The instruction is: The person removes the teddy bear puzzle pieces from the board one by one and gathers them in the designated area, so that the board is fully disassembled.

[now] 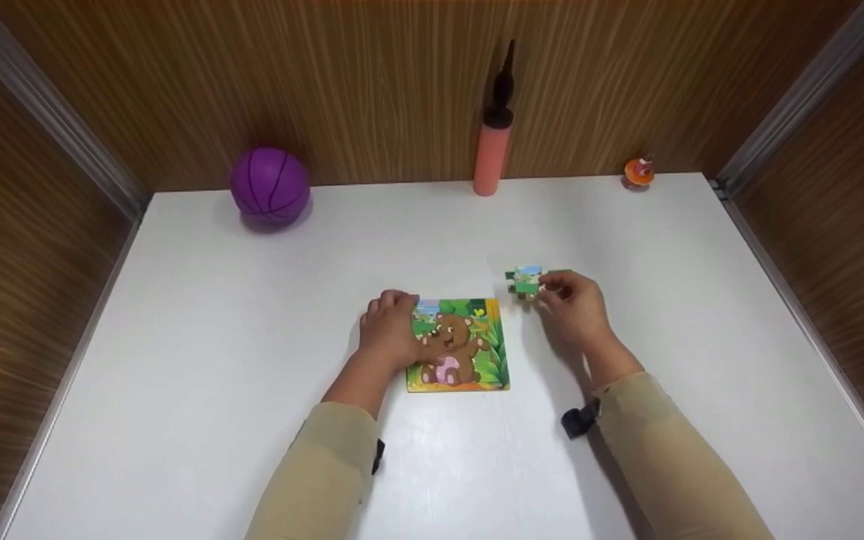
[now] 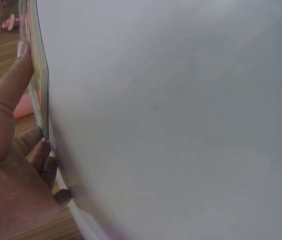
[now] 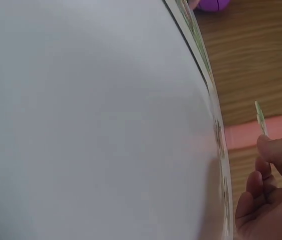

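A brown wood-grain back wall (image 1: 372,90), left wall (image 1: 19,202) and right wall (image 1: 844,150) enclose a white table (image 1: 199,315) on three sides; grey strips (image 1: 46,106) line the back corners, and light shines off the table.

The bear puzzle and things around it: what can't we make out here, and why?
Head view: the upper left edge of the bear puzzle, covered by the left hand.
Head view: how many loose pieces lie behind the held piece and right hand.
Right wrist view: the held piece's picture, as it shows edge-on.
Right wrist view: part of the purple ball, cut off by the top edge.
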Demonstrator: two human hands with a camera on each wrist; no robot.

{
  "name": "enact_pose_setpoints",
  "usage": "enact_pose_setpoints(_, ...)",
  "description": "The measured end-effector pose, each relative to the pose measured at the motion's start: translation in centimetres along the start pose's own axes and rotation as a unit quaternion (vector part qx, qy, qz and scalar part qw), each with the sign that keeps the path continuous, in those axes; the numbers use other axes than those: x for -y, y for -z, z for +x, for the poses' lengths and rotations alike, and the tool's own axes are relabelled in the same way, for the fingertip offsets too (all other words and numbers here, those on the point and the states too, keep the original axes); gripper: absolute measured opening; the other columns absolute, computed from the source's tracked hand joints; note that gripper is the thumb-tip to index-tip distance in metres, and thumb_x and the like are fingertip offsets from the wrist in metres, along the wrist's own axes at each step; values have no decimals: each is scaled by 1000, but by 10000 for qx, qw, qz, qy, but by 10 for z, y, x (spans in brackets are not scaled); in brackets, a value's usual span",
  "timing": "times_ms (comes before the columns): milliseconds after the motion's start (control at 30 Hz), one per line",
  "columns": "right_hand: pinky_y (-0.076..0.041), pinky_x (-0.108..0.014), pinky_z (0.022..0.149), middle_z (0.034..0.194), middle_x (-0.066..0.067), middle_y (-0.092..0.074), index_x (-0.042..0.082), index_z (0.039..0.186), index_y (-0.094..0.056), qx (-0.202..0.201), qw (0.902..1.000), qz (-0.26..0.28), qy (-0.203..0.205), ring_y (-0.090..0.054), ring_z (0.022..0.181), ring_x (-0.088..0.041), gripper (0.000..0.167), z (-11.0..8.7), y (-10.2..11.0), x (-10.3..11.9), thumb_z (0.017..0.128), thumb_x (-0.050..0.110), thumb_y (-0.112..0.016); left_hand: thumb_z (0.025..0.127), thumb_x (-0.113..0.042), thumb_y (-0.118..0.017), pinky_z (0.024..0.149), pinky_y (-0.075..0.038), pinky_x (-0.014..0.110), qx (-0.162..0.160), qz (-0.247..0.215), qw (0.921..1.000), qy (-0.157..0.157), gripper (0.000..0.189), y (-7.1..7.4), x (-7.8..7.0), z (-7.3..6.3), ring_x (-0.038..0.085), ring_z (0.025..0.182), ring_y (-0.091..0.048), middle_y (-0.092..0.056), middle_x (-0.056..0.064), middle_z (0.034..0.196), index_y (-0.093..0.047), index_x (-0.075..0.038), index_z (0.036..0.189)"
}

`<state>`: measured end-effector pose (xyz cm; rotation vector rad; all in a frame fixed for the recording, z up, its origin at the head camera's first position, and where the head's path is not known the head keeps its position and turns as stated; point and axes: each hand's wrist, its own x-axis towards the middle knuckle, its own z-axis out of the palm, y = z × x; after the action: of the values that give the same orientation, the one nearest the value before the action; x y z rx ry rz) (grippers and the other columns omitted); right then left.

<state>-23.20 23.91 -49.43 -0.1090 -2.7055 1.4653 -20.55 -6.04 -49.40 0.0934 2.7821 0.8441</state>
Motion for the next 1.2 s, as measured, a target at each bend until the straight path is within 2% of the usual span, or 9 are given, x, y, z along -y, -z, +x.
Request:
enact_pose_setpoints(333, -45, -31, 88, 122, -17, -61, -3, 131, -67, -186, 9985, -31, -507, -51, 106, -23, 28, 13, 45, -25, 104, 3, -60, 66, -50, -101, 121, -29, 46, 20, -2, 10000, 8, 116, 1, 1, 1, 32, 142, -36, -42, 10, 154, -46, -11, 160)
enact_pose_setpoints(533, -46, -29, 85, 121, -19, -61, -3, 133, -67, -302, 9976, -343, -519, -53, 105, -23, 30, 23, 65, -34, 106, 6, -59, 66, -51, -101, 121, -28, 48, 5, 91, 9999, -58, 117, 2, 2, 0, 33, 142, -36, -41, 11, 154, -46, -10, 160)
enact_pose_setpoints(867, -47, -33, 90, 124, -19, -59, -4, 136, -65, -230, 9938, -683, -846, -52, 110, -26, 33, 30, 84, -52, 106, 6, -56, 68, -51, -100, 121, -29, 48, 5, 109, 9999, -84, 115, 0, 1, 1, 33, 141, -37, -42, 12, 153, -45, -10, 160)
enact_pose_setpoints(1200, -45, -35, 89, 122, -18, -58, -5, 135, -65, -77, 9913, -740, -1081, -51, 109, -27, 33, 37, 90, -61, 106, 8, -57, 68, -50, -100, 122, -29, 46, 57, 100, 9999, 50, 115, 1, 0, 0, 32, 141, -36, -41, 11, 153, -44, -11, 161)
